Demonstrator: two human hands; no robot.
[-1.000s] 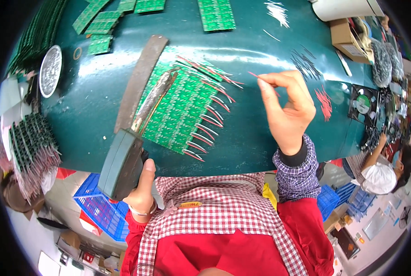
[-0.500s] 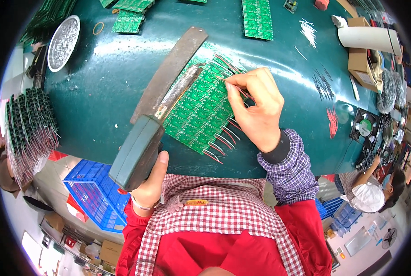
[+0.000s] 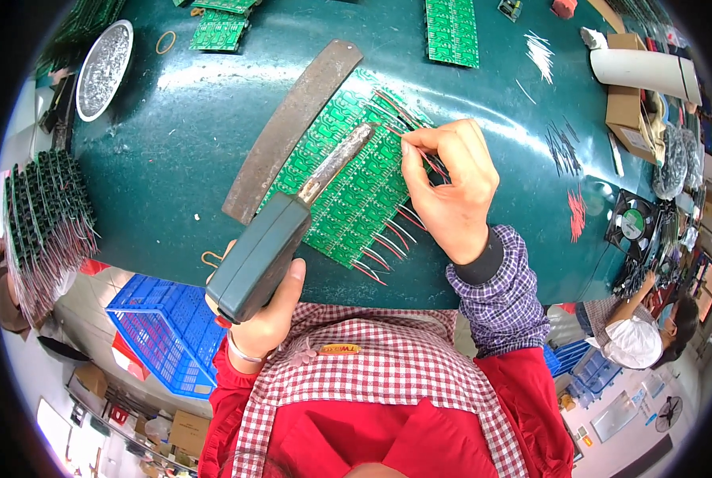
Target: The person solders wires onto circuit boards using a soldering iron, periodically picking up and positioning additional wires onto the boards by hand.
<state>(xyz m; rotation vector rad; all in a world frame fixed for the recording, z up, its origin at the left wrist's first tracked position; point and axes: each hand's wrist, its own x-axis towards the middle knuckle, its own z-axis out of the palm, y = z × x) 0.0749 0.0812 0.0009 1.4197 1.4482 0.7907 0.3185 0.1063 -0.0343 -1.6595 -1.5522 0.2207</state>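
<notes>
My left hand (image 3: 272, 319) is closed round the handle of a dark green soldering gun (image 3: 262, 256). The gun's metal barrel points up and right over a green circuit board panel (image 3: 336, 227), its tip close to the panel's upper right part. My right hand (image 3: 456, 179) pinches a thin red wire (image 3: 396, 132) near that tip, and other dark strands pass under its fingers. Short red, white and black wires (image 3: 384, 247) stick out from the panel's right edge. Along the panel's left side lies a flat brown metal bar (image 3: 280, 147).
White, black and red wire pieces (image 3: 576, 213) lie in piles at the right, near a small black fan (image 3: 633, 219). More green boards (image 3: 451, 32) rest at the back. A white-rimmed round dish (image 3: 104, 72) and wired boards (image 3: 45, 223) are at the left; a blue crate (image 3: 168, 334) stands below.
The soldering gun has moved right and its tip now lies nearer the right hand's fingers. My right hand has shifted slightly right, still pinching the wire.
</notes>
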